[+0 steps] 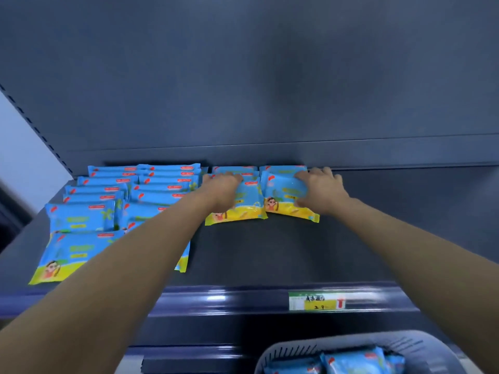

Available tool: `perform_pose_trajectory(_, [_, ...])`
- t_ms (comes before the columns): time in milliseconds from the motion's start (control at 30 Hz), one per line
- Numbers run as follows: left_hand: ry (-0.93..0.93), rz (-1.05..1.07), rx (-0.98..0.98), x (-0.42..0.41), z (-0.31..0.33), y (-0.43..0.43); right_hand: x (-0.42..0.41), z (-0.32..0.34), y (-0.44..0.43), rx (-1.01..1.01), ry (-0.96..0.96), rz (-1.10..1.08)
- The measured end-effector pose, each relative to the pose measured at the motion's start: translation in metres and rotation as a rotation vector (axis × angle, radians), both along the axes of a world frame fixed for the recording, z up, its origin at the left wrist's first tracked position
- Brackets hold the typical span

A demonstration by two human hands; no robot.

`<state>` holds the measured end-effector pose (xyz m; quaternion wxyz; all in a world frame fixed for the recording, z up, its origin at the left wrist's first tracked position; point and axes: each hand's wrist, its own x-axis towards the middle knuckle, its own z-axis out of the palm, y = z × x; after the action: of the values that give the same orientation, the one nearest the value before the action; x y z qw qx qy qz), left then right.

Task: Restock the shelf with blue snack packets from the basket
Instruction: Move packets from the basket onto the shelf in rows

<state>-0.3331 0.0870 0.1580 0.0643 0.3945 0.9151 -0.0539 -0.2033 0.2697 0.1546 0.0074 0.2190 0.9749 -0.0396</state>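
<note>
**Slick stacks could slide**

My left hand (223, 185) and right hand (322, 190) press two blue snack packets (282, 210) at the shelf (270, 252) back, each grip spread flat. Their glossy, overlapping wrappers may skid forward when I lift off. More packets wait in the basket (294, 350).

A shop — dark metal shelf (297, 252) with a price tag (316, 301) on its front edge, rows of identical packets (108, 195).
</note>
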Motion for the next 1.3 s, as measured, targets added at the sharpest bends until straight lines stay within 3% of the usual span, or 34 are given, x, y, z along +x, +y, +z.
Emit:
perform_pose_trajectory(233, [0.197,0.001,0.081,-0.013,-0.008,0.002,-0.017,-0.007,0.0,0.198,0.086,-0.009])
perform_pose_trajectory(433, [0.312,0.033,0.155,0.017,-0.014,-0.01,0.011,-0.016,-0.009,0.196,0.183,0.023])
perform_pose_trajectory(567, [0.279,0.032,0.269,0.064,-0.009,-0.015,0.052,-0.01,-0.017,0.125,0.28,0.094])
perform_pose_trajectory(733, [0.201,-0.113,0.514,0.155,-0.006,-0.018,0.129,-0.019,-0.031,0.085,0.564,0.256])
perform_pose_trajectory(900, [0.046,-0.193,0.53,0.239,-0.029,-0.015,0.203,-0.047,-0.036,0.111,0.577,0.409])
perform_pose_trajectory(1100, [-0.288,-0.146,0.274,0.305,-0.096,-0.03,0.275,-0.117,-0.032,0.007,0.332,0.499])
perform_pose_trajectory(1300, [-0.551,-0.051,-0.075,0.351,-0.16,-0.058,0.321,-0.171,-0.046,-0.219,-0.544,0.513])
